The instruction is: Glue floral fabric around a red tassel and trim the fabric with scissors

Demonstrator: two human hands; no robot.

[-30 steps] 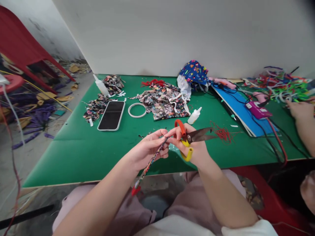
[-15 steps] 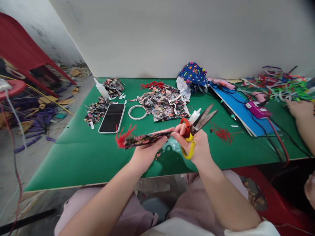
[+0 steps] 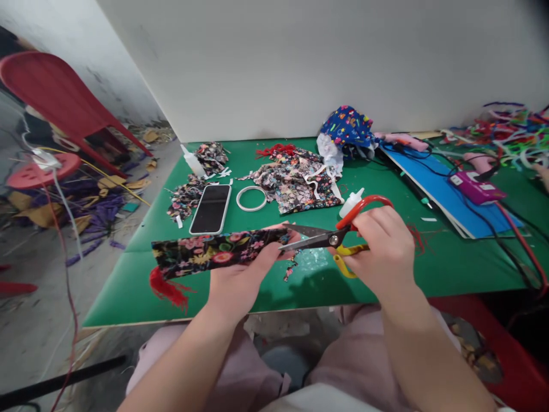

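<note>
A folded strip of black floral fabric (image 3: 206, 252) with a red thread tassel (image 3: 169, 289) at its left end is gripped in my left hand (image 3: 240, 286). My right hand (image 3: 384, 246) holds scissors (image 3: 334, 239) with one red and one yellow handle. Their blades are parted at the strip's right end, close to my left fingers. It is unclear whether they touch the cloth. A small fabric scrap (image 3: 291, 268) lies on the table just below the blades. Behind the scissors stands a small white glue bottle (image 3: 350, 204).
On the green table (image 3: 128, 286) lie a phone (image 3: 210, 209), a tape ring (image 3: 251, 198), floral fabric pieces (image 3: 295, 183) and another white bottle (image 3: 193, 161). To the right are a blue folder (image 3: 454, 194), a purple box (image 3: 476, 187), cables and colourful strips (image 3: 501, 134). Another person's hand (image 3: 542, 174) shows at the right edge.
My left hand has turned the strip so its floral face shows, tassel hanging lower. The scissors swung from pointing up-right to pointing left at the strip's end. The other person's hand moved toward the frame edge.
</note>
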